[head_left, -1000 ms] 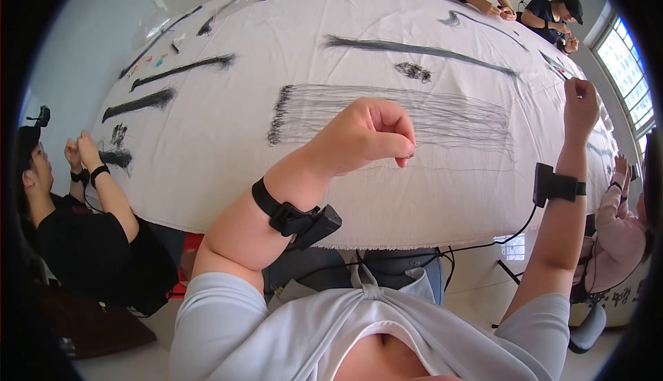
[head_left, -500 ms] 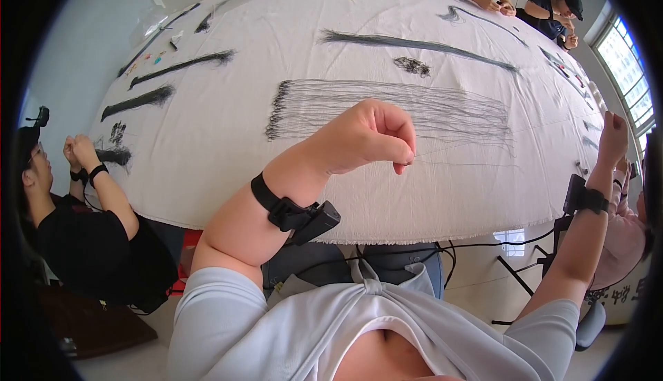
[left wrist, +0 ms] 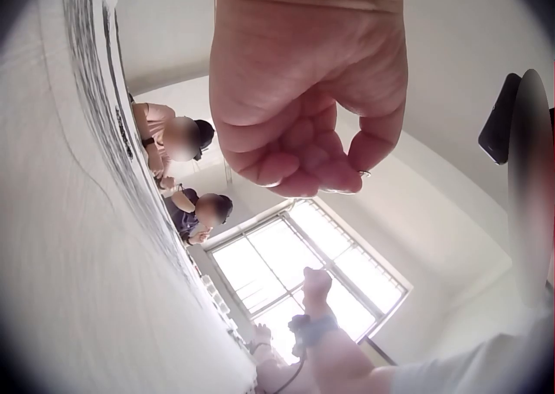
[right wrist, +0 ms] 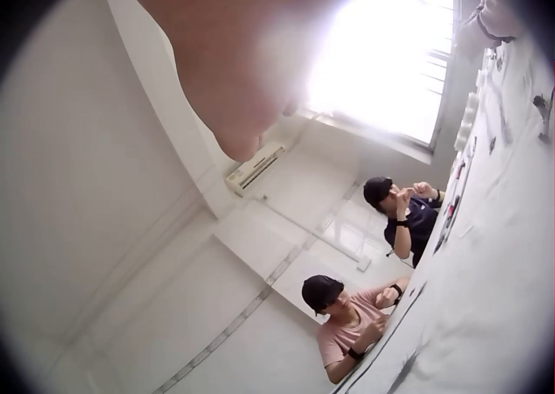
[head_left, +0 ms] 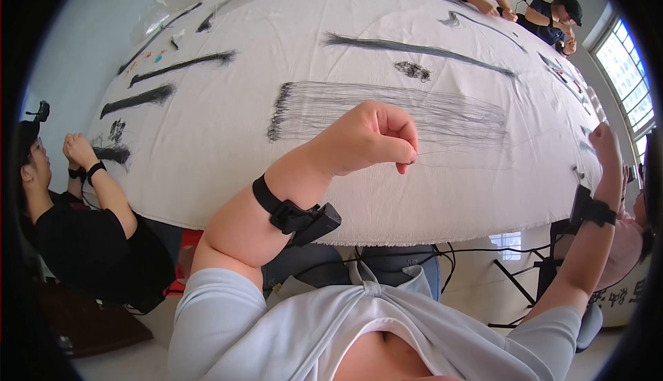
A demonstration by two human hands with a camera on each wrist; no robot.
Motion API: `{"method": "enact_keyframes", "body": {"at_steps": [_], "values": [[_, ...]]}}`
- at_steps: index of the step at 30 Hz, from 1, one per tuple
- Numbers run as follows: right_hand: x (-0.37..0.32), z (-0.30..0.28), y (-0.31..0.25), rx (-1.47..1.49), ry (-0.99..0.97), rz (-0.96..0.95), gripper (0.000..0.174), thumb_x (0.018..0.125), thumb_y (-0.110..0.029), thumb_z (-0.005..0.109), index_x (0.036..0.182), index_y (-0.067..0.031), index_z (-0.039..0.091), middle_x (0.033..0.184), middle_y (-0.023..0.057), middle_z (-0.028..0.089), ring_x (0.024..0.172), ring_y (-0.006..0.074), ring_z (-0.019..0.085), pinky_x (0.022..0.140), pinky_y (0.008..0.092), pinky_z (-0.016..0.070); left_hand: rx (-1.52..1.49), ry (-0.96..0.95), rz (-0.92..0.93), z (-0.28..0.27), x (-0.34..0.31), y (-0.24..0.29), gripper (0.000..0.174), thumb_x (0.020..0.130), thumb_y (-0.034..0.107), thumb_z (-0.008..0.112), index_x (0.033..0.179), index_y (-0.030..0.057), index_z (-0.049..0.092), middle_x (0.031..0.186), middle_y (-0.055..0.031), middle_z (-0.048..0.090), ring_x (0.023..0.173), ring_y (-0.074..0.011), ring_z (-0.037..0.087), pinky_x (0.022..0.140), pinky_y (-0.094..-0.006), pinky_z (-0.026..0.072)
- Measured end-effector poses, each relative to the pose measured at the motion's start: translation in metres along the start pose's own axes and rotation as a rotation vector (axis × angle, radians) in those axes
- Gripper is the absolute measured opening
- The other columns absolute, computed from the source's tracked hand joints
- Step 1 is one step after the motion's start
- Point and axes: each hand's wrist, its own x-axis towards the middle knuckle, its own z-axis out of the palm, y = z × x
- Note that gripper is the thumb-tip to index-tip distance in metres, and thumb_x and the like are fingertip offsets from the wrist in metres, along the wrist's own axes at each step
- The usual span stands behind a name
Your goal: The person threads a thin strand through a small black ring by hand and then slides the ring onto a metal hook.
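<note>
My right grip (head_left: 606,145) has moved out to the right, its hold I cannot tell, while my left grip (head_left: 380,132) pinches a thin strand (head_left: 456,151) over the near desk (head_left: 428,208), so probably this strand is being stretched.
</note>
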Motion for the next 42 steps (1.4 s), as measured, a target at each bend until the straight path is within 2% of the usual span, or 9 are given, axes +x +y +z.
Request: {"method": "enact_keyframes", "body": {"at_steps": [1,4,7,10,13,16,25,34,42], "values": [[-0.037,-0.027,-0.054,-0.043,-0.064,-0.102,0.028,0.071,-0.018,0.077,0.09,-0.0014,0.065,0.088,0.0181,0.064,0.085,0.0324,0.062,0.077,0.0405,0.0479,0.033,0.012,-0.007,-0.001,0.001,0.002,0.003,0.079,0.003,0.066,0.08,0.0004,0.067,0.075,-0.0067,0.066,0.067,-0.0126,0.062,0.063,-0.0269,0.0532],[-0.101,-0.077,-0.215,0.198,0.341,-0.514,0.026,0.085,-0.013,0.072,0.107,-0.0014,0.065,0.107,0.0114,0.066,0.106,0.0287,0.062,0.093,0.0384,0.0471,0.1,0.046,-0.037,-0.002,0.001,0.001,0.003,0.08,0.002,0.067,0.081,-0.0001,0.067,0.075,-0.0067,0.066,0.069,-0.0128,0.063,0.064,-0.0274,0.0536],[-0.157,-0.072,-0.328,1.162,-0.008,-0.648,0.023,0.096,-0.008,0.06,0.116,0.0023,0.059,0.109,0.0157,0.068,0.106,0.0212,0.065,0.092,0.0316,0.0486,0.12,0.099,-0.051,0.0,0.002,0.0,0.003,0.079,0.001,0.066,0.081,-0.0007,0.067,0.075,-0.0065,0.066,0.069,-0.0129,0.064,0.065,-0.0272,0.0528],[-0.188,-0.047,-0.409,1.301,-0.256,-0.523,0.024,0.1,-0.014,0.055,0.115,0.0033,0.056,0.095,0.0122,0.069,0.092,0.0187,0.066,0.08,0.0301,0.0515,0.177,0.175,-0.035,-0.006,0.003,0.0,0.005,0.078,0.0,0.064,0.082,-0.0012,0.067,0.074,-0.0063,0.066,0.069,-0.0125,0.063,0.065,-0.0264,0.051],[-0.182,-0.03,-0.424,1.601,-0.671,-0.26,0.022,0.098,-0.014,0.056,0.112,0.0027,0.058,0.082,0.008,0.065,0.074,0.0119,0.06,0.066,0.0261,0.0479,0.279,0.199,-0.008,-0.011,0.004,0.001,0.006,0.076,0.001,0.062,0.078,-0.0006,0.067,0.072,-0.0049,0.066,0.068,-0.0108,0.062,0.063,-0.0248,0.0481],[-0.18,-0.021,-0.424,1.694,-0.745,-0.203,0.016,0.093,-0.008,0.057,0.105,0.0027,0.06,0.077,0.0041,0.061,0.066,0.0051,0.05,0.057,0.023,0.0413,0.388,0.218,-0.063,-0.007,0.005,0.004,0.005,0.075,0.002,0.062,0.075,0.0,0.067,0.07,-0.0044,0.066,0.067,-0.0106,0.061,0.062,-0.0238,0.0475],[-0.181,-0.014,-0.411,1.457,-0.453,-0.573,0.005,0.078,0.002,0.062,0.082,-0.0003,0.06,0.068,-0.0034,0.051,0.061,0.0031,0.041,0.052,0.0209,0.0345,0.186,0.184,-0.059,-0.01,0.008,-0.005,0.007,0.074,0.0,0.061,0.076,-0.0007,0.067,0.07,-0.0056,0.066,0.065,-0.0121,0.062,0.063,-0.0259,0.0502],[-0.186,-0.016,-0.413,1.278,0.052,-0.823,0.014,0.074,0.007,0.066,0.08,-0.0021,0.057,0.063,0.0039,0.051,0.054,0.0071,0.047,0.05,0.0233,0.0396,0.012,0.167,-0.088,-0.009,0.009,-0.006,0.006,0.077,-0.001,0.063,0.08,-0.0008,0.068,0.074,-0.0066,0.067,0.068,-0.0139,0.063,0.066,-0.0275,0.0518],[-0.183,-0.014,-0.408,1.402,-0.076,-0.643,0.013,0.077,0.007,0.067,0.082,-0.0039,0.06,0.063,-0.0006,0.05,0.053,0.0045,0.042,0.049,0.0216,0.036,0.004,0.166,-0.069,-0.01,0.007,-0.002,0.006,0.078,0.001,0.064,0.083,-0.0014,0.068,0.074,-0.0076,0.067,0.07,-0.0146,0.064,0.069,-0.0277,0.0526]]}}
